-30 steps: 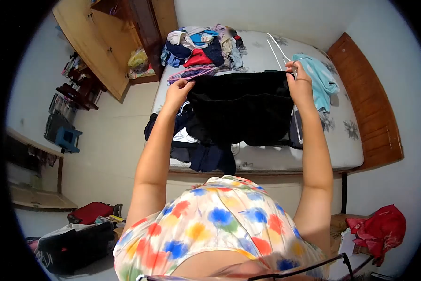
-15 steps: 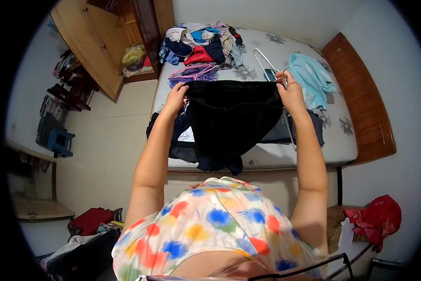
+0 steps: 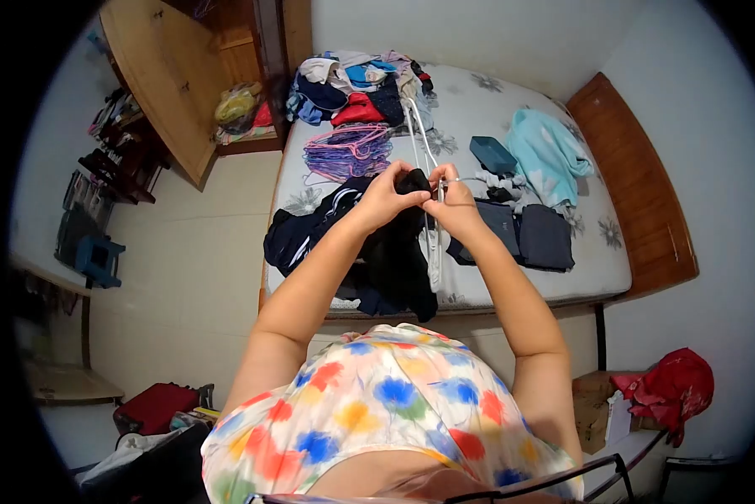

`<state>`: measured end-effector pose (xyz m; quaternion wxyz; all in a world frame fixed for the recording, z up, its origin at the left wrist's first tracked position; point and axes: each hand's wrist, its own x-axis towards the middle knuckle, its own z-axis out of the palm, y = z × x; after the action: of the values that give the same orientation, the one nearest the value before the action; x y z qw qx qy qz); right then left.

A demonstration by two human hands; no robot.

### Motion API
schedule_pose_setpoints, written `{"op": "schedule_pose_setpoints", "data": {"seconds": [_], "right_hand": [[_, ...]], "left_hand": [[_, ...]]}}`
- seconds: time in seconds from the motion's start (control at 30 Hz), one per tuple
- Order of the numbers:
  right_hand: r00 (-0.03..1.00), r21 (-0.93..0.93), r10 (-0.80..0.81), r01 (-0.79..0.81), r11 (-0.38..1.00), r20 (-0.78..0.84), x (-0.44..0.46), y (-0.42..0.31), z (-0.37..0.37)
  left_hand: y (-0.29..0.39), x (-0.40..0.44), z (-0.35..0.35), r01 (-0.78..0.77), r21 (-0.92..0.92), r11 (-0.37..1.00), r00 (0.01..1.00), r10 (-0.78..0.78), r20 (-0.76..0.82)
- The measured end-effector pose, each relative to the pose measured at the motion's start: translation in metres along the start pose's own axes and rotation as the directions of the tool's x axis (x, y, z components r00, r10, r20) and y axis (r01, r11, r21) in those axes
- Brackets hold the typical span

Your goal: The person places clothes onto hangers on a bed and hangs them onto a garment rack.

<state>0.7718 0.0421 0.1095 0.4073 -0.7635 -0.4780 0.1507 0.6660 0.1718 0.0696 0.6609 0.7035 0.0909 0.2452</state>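
A black garment (image 3: 394, 252) hangs bunched below my hands over the front of the bed. My left hand (image 3: 387, 198) is closed on its gathered top edge. Close beside it, my right hand (image 3: 455, 206) is closed around a white clothes hanger (image 3: 434, 252), whose long frame reaches past the hand both toward the pile and toward me. The fingertips of both hands nearly meet at the bunched cloth. Whether my right fingers also pinch the black cloth cannot be made out.
On the bed (image 3: 596, 252) lie a clothes pile (image 3: 352, 88), purple and pink hangers (image 3: 348, 153), a teal box (image 3: 492, 154), a light-blue cloth (image 3: 545, 155), folded dark clothes (image 3: 545, 238) and a dark striped garment (image 3: 310, 227). A wardrobe door (image 3: 163, 84) stands ajar at left.
My hands have come together from wide apart, and the black garment has gone from stretched out to gathered. The white hanger has swung left to the middle, uncovering the teal box.
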Motion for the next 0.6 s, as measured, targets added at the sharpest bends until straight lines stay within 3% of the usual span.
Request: {"op": "schedule_pose_setpoints", "data": {"seconds": [0.1, 0.2, 0.33, 0.37, 0.4, 0.47, 0.5, 0.53, 0.57, 0.6], "right_hand": [[0.949, -0.031, -0.3, 0.298, 0.954, -0.098, 0.0, 0.012, 0.017], [0.922, -0.08, -0.385, 0.382, 0.921, -0.033, 0.002, 0.012, 0.024], [0.981, -0.042, -0.153, 0.159, 0.986, 0.117, 0.006, 0.002, 0.03], [0.982, -0.059, -0.177, 0.182, 0.982, 0.071, 0.008, 0.003, 0.033], [0.979, -0.076, -0.202, 0.203, 0.976, 0.024, 0.009, 0.004, 0.036], [0.975, -0.075, -0.206, 0.2, 0.977, -0.082, 0.013, 0.004, 0.039], [0.973, -0.055, -0.184, 0.178, 0.983, -0.139, 0.017, 0.003, 0.039], [0.968, -0.033, -0.16, 0.156, 0.987, -0.194, 0.021, 0.002, 0.038], [0.963, -0.036, -0.144, 0.14, 0.99, -0.229, 0.024, 0.001, 0.034], [0.972, 0.007, -0.108, 0.112, 0.994, -0.211, 0.024, -0.009, 0.023]], "left_hand": [[0.006, -0.012, -0.016, 0.019, 0.188, 0.982, 0.995, -0.036, 0.088], [0.002, -0.023, -0.022, -0.067, 0.308, 0.949, 0.997, 0.055, 0.047], [0.005, -0.033, -0.028, -0.071, 0.404, 0.912, 0.997, 0.081, -0.007], [-0.008, -0.033, -0.026, -0.049, 0.118, 0.992, 0.988, 0.065, -0.142], [-0.011, -0.035, -0.027, -0.07, 0.059, 0.996, 0.955, 0.084, -0.283], [-0.017, -0.053, -0.026, -0.008, 0.37, 0.929, 0.901, 0.167, -0.4], [-0.033, -0.059, -0.025, 0.068, 0.479, 0.875, 0.914, 0.138, -0.382], [-0.058, -0.067, -0.023, 0.106, 0.476, 0.873, 0.932, 0.079, -0.353], [-0.079, -0.081, -0.015, 0.104, 0.628, 0.772, 0.913, 0.176, -0.367], [-0.097, -0.092, -0.012, 0.184, 0.675, 0.714, 0.934, 0.086, -0.346]]}}
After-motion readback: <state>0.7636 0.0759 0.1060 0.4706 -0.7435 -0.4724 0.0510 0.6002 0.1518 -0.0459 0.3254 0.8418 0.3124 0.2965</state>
